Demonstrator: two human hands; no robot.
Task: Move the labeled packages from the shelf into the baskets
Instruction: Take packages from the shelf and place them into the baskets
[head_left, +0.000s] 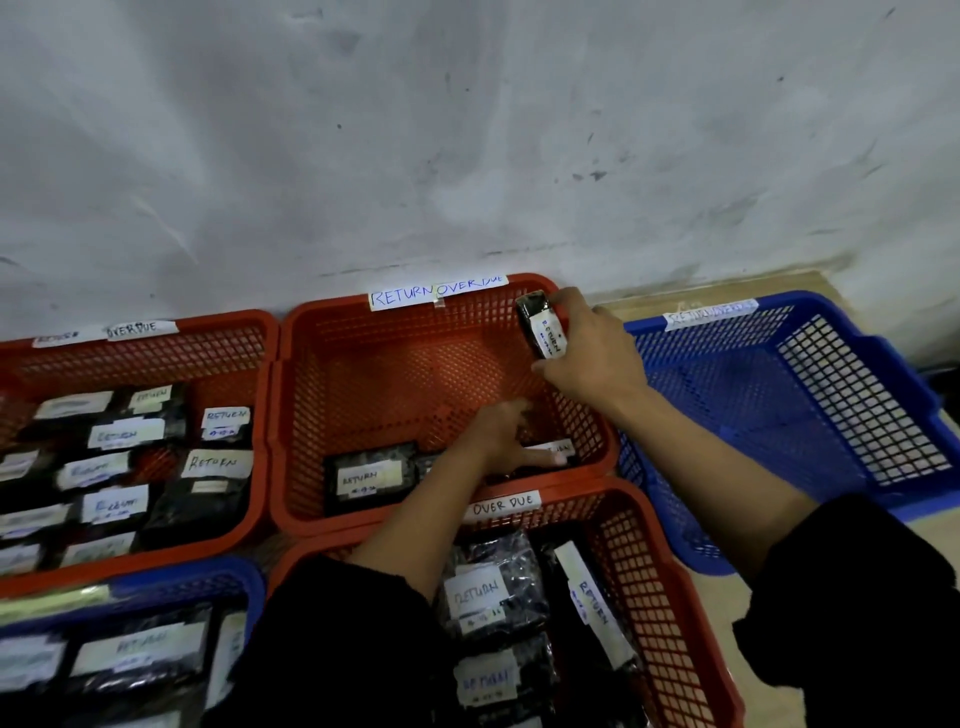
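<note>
Right hand (587, 345), head view: fingers and thumb curled round a small black plastic-wrapped package (540, 330), held upright over the far right corner of the centre orange mesh plastic basket (306, 415). White label on it reads "RETURN".

Left hand (506, 434): fingers out fairly straight, resting on a dark package (550, 457) at the near right corner of the same basket floor; whether it grips is hard to tell. A second black package with a white label (370, 475), "RETURN", lies at the near edge, left of that hand. Two packages in this basket, one above it. Paper strip on its far rim (437, 292): "RETURN OVERDUE".

Baskets counted: five, three orange and two blue.
- Left orange basket (218, 325): about nine black packages, several labels reading "RETURN"; rim strip reads "OVERDUE", the rest blurred.
- Near orange basket (670, 597): at least four black packages, labels "RETURN"; rim strip (501, 504) reads "OVER DUE".
- Right blue mesh basket (831, 395): no packages visible; rim strip (711, 310) blurred.
- Near-left blue basket (208, 574): several labelled packages, one "RETURN", count unclear.

All baskets sit against a scuffed white wall (467, 130).
</note>
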